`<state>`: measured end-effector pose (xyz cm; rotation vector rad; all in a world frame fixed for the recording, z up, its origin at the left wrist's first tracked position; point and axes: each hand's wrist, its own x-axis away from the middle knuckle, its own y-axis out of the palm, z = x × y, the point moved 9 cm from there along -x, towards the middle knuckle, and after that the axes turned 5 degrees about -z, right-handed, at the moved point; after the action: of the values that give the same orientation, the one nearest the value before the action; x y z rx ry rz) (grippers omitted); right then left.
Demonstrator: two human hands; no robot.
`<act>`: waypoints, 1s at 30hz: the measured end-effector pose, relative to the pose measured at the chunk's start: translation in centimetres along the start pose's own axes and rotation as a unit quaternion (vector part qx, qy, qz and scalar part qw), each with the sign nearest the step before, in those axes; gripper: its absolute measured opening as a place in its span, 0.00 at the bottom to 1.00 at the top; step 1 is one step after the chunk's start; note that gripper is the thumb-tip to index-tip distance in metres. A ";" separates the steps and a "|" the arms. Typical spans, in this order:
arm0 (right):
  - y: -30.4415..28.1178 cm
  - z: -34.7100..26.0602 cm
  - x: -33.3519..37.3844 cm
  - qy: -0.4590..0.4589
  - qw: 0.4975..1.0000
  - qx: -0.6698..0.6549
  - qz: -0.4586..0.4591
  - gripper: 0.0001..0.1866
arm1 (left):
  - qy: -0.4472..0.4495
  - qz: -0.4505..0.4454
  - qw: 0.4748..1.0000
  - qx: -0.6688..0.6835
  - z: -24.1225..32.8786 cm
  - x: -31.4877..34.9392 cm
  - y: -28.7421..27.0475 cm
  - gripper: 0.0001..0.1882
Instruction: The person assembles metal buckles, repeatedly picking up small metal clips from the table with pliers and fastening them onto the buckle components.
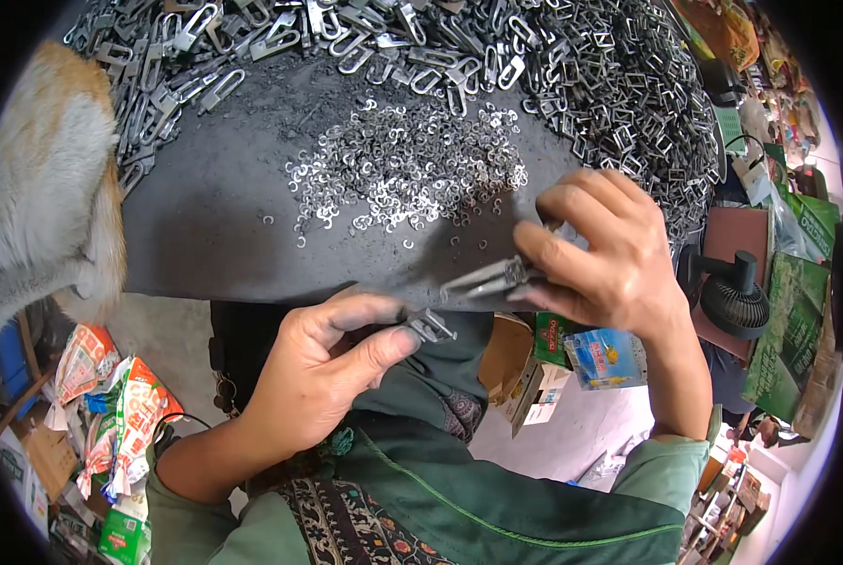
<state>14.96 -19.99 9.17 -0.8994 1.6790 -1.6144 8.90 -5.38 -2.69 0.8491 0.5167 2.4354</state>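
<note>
My left hand [332,363] is closed, pinching a small metal bracket [431,327] between thumb and fingers just past the table's near edge. To its right, my right hand [605,259] is curled around a slim two-pronged metal piece [485,280] whose tip points left toward the bracket. Motion blurs that piece, so its exact kind is unclear; the two things are apart. Beyond my hands, a spread of small C-shaped retaining clips [412,169] lies on the dark table [195,245]. A few clips lie loose near its front.
Long looped metal parts [346,42] are heaped at the back, and small rectangular metal frames [628,94] at the back right. An orange-and-white furry animal [45,179] is at the left edge. A black fan [735,301] stands right. Printed bags [125,414] lie below left.
</note>
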 end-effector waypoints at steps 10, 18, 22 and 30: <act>-0.8 -1.3 0.3 -0.008 0.999 -0.040 0.019 0.20 | 0.019 -0.018 0.998 0.065 0.1 -0.5 0.8 0.10; 0.0 -2.7 1.9 0.055 0.994 -0.095 0.011 0.17 | 0.047 -0.027 0.998 -0.012 1.6 0.0 1.0 0.08; 0.9 -5.6 4.2 0.111 0.982 -0.150 0.023 0.17 | 0.156 -0.080 0.910 -0.375 8.0 0.8 2.7 0.10; 4.1 -5.8 4.2 0.199 0.968 -0.142 0.048 0.20 | 0.439 0.206 0.486 -0.727 16.0 -13.6 7.8 0.13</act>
<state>7.60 -20.16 5.45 -0.6367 2.2395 -1.5872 25.99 -16.52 6.63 -1.1546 -1.5295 2.2794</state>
